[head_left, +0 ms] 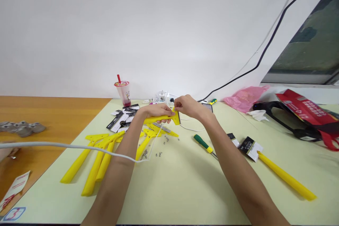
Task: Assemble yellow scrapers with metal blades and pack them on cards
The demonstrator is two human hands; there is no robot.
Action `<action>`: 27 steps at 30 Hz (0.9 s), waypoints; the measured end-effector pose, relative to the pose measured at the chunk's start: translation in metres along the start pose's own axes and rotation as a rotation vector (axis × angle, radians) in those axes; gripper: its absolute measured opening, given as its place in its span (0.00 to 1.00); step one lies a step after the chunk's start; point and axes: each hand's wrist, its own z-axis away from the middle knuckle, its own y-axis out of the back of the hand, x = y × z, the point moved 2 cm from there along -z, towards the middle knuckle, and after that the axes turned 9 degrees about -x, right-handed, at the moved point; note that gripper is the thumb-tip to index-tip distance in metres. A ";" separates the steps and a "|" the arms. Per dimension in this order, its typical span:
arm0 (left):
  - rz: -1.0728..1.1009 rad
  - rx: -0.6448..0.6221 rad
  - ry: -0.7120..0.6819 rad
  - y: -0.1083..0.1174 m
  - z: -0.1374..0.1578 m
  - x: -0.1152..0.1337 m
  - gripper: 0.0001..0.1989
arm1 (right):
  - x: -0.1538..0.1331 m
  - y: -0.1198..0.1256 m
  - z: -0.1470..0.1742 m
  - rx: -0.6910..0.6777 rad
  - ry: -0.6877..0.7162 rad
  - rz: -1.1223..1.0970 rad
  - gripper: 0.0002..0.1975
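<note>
A yellow scraper [176, 118] is held above the table, its wide head with a metal blade edge to the right. My left hand [158, 110] is closed around its handle near the head. At the top of that head, the fingers of my right hand [189, 106] are pinched together; anything between them is too small to make out. Below lie another yellow scraper [144, 144] and small metal screws [144, 154]. Several yellow scrapers [88, 178] are piled to the left. A green and yellow screwdriver [202, 142] rests beside my right forearm.
Printed cards [116, 122] and a drink cup [123, 93] stand back left. A white cable [79, 146] crosses before my left arm. On the right are a carded yellow tool [287, 176], a black frame-like object [280, 120], a red bag [308, 109] and pink plastic [245, 99].
</note>
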 end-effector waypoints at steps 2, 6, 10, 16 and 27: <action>0.007 -0.009 -0.005 0.001 -0.002 -0.003 0.23 | 0.001 -0.001 -0.001 0.004 0.003 0.010 0.11; 0.005 -0.034 -0.007 0.002 -0.004 -0.006 0.23 | 0.001 -0.002 -0.004 0.002 -0.004 0.016 0.12; 0.003 -0.036 -0.008 0.001 -0.002 -0.003 0.23 | 0.001 -0.002 -0.003 0.012 0.007 0.006 0.12; -0.002 -0.004 -0.006 0.000 0.005 0.004 0.26 | 0.009 0.003 -0.002 0.037 0.067 -0.080 0.11; -0.034 -0.001 -0.008 -0.003 0.011 0.010 0.26 | 0.016 0.001 -0.005 0.003 0.115 -0.143 0.06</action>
